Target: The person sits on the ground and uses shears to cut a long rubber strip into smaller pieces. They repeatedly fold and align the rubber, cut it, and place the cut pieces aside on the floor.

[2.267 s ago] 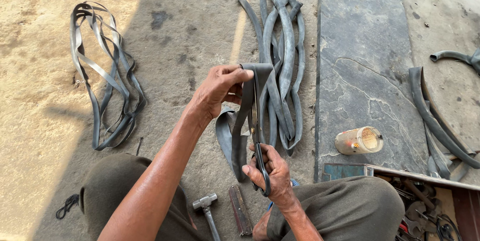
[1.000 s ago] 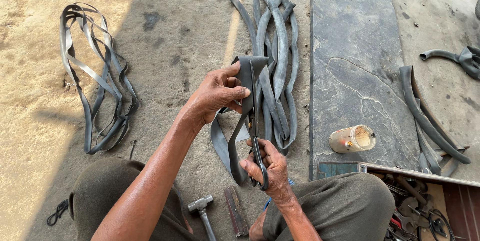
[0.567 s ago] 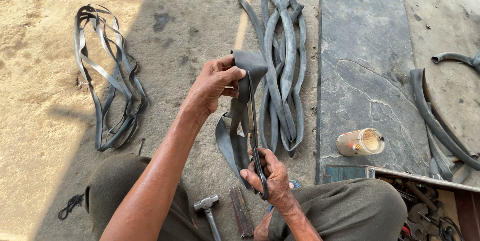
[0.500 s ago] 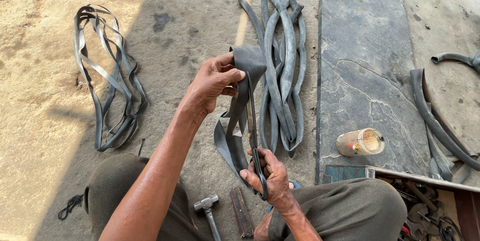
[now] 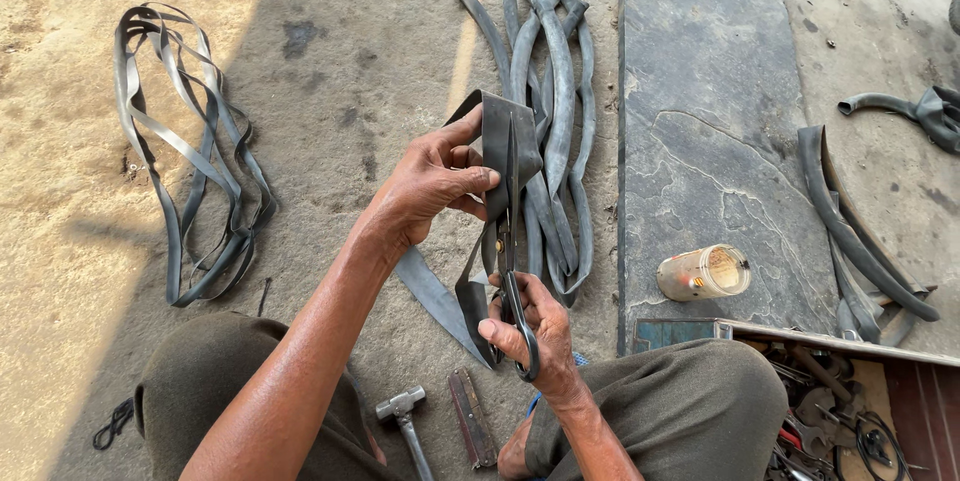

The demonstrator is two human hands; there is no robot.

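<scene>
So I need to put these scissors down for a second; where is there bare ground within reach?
Bare concrete lies between the loop of cut rubber strips and the left hand. The stone slab above the lying jar is bare too. It is crowded by the tube pile, the hammer and the toolbox.

Rubber strips [image 5: 190,171] on dirt, tube pile [image 5: 555,91], jar [image 5: 703,273], hammer [image 5: 403,416], stone slab [image 5: 710,91]

rubber strip [image 5: 497,146]: matt black | scissors [image 5: 511,241]: dark metal | floor [image 5: 330,61]: rough concrete
</scene>
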